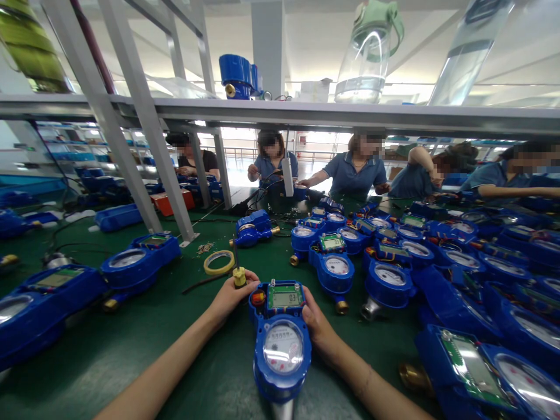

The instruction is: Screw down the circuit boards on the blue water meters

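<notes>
Head view, from the left: a yellow tape roll (219, 272) lies flat on the green bench (219, 373); next, the left hand (230, 298), wrapped round a yellow-handled screwdriver (239, 276); front and centre, a blue water meter (282, 344), the right hand (321, 329) gripping its side; rightward, more meters (389, 283) crowd in.

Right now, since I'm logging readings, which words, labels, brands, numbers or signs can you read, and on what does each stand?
"03", perhaps with a dot between: green-board display on the held meter.
Seemingly "03", less sharp: small screen on the neighbouring meter beyond it, to the right.
Too small or blurred: print on the held meter's dial and the other meters.
</notes>
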### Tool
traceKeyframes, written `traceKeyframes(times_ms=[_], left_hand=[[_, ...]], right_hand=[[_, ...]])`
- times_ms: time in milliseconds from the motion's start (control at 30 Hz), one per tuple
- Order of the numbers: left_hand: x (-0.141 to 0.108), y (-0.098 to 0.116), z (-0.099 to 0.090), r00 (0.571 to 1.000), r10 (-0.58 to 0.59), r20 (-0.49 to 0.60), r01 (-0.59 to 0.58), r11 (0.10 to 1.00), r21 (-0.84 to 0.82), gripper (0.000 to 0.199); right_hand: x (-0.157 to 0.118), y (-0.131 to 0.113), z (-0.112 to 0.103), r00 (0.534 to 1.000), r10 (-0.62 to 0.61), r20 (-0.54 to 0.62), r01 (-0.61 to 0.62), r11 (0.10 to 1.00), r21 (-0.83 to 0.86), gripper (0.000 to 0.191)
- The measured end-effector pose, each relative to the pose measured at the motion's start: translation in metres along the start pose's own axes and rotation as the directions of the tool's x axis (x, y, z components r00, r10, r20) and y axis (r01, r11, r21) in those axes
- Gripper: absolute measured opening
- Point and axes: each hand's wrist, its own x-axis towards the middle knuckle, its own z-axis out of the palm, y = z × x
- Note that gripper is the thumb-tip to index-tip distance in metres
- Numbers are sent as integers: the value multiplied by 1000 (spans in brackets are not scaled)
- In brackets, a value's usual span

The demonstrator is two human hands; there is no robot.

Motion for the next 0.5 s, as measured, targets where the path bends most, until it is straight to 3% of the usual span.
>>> traceKeyframes(times_ms=[500], left_hand=[[2,-1,0,1000,4,-3,-4,1000,4,32]], right_hand=[[0,1,0,1000,1,-5,-1,1000,4,78]])
